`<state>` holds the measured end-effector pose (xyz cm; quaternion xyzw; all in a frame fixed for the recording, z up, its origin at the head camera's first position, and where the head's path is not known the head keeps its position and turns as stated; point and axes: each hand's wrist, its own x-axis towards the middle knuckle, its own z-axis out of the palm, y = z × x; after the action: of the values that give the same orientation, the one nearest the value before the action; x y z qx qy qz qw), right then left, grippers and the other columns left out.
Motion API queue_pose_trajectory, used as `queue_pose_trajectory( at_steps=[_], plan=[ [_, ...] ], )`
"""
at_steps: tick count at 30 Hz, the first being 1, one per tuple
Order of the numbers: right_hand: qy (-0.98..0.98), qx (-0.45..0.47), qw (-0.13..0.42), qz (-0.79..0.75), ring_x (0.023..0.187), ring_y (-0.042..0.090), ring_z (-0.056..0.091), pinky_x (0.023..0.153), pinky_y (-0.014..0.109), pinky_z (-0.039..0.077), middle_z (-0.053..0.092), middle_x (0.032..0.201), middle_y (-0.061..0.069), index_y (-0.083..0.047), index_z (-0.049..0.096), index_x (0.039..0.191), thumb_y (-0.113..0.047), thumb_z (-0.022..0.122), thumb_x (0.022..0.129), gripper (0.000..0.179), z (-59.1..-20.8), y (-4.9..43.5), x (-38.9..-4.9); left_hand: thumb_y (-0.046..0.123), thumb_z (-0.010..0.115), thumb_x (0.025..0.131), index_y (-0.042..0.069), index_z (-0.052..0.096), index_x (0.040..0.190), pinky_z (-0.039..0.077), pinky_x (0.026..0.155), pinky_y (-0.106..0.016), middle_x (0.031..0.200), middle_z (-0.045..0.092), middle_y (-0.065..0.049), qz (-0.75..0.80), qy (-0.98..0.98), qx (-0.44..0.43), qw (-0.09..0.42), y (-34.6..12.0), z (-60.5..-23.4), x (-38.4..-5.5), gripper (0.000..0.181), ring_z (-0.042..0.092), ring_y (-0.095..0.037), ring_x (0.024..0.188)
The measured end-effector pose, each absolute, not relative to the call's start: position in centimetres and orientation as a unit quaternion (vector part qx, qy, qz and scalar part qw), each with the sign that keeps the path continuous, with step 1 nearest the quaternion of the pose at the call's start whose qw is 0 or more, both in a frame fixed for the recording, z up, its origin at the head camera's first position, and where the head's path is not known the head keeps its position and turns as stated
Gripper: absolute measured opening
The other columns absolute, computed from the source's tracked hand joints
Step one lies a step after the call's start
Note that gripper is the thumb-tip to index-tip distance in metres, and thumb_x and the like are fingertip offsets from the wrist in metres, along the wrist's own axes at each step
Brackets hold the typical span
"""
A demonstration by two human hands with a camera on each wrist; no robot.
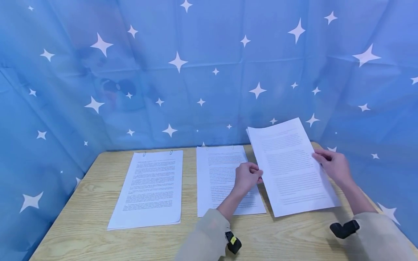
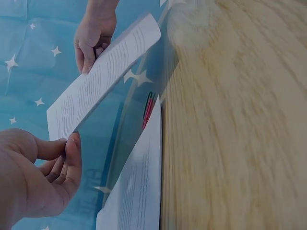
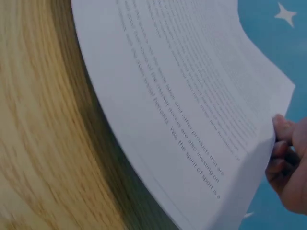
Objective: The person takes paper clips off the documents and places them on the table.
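Note:
My left hand [image 1: 246, 178] pinches the left edge of a small stack of printed sheets [image 1: 289, 170], thumb against fingertips. On the opposite edge, my right hand [image 1: 336, 167] pinches the same sheets between thumb and fingers. The stack is lifted and tilted over the right part of the table, with several sheet edges fanned slightly at its upper left corner. In the right wrist view the held paper [image 3: 192, 115] bows in a curve above the wood. Beneath my left forearm lies a second printed stack [image 1: 205, 181], two paper clips along its top edge.
A third printed stack [image 1: 150, 188] lies at the left, with paper clips [image 1: 171, 152] on its top edge. In the left wrist view, a red paper clip [image 2: 149, 110] shows beside paper. A blue star-patterned curtain [image 1: 209, 72] hangs behind the wooden table [image 1: 85, 214].

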<state>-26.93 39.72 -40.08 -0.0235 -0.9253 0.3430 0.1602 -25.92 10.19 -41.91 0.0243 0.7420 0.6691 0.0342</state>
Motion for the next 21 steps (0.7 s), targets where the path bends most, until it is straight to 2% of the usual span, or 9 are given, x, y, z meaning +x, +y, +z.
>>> queue_pose_trajectory(
  at_steps=[6,11,14,21],
  plan=[
    [-0.934,-0.05,0.143,0.324,0.082,0.022,0.052,0.059,0.027,0.037,0.065,0.117,0.031,0.007,0.061,0.132,-0.035,0.054,0.105,0.05,-40.5,40.7,-27.1,-0.007,0.07,0.089,-0.005,0.068,0.086,0.058,0.059,-0.03,0.067,0.061,-0.002,0.67,0.741,0.016,0.046,11.9,-42.2,-26.0,0.004,0.072,-0.034,0.068],
    [-0.934,-0.076,0.11,0.33,0.092,0.033,0.049,0.061,0.03,0.036,0.059,0.121,0.032,0.008,0.056,0.137,-0.036,0.051,0.106,0.054,-40.7,41.2,-27.2,-0.006,0.07,0.09,-0.003,0.067,0.084,0.058,0.06,-0.031,0.067,0.06,-0.002,0.67,0.74,0.002,0.053,12.6,-42.6,-26.4,0.007,0.072,-0.037,0.072],
    [-0.936,-0.085,0.098,0.328,0.092,0.033,0.049,0.062,0.031,0.037,0.059,0.117,0.028,0.008,0.055,0.137,-0.036,0.05,0.107,0.054,-41.4,41.7,-27.5,-0.007,0.07,0.089,-0.003,0.068,0.085,0.058,0.06,-0.031,0.066,0.059,-0.003,0.67,0.74,-0.009,0.057,13.0,-42.9,-26.5,0.006,0.072,-0.035,0.07],
    [-0.942,-0.086,0.109,0.306,0.089,0.032,0.052,0.068,0.035,0.037,0.064,0.108,0.024,0.007,0.063,0.126,-0.034,0.054,0.106,0.047,-43.0,43.1,-28.4,-0.01,0.069,0.087,-0.005,0.068,0.085,0.058,0.062,-0.031,0.065,0.06,-0.002,0.67,0.74,-0.019,0.057,13.9,-43.7,-26.8,0.005,0.072,-0.028,0.065]
  ],
)
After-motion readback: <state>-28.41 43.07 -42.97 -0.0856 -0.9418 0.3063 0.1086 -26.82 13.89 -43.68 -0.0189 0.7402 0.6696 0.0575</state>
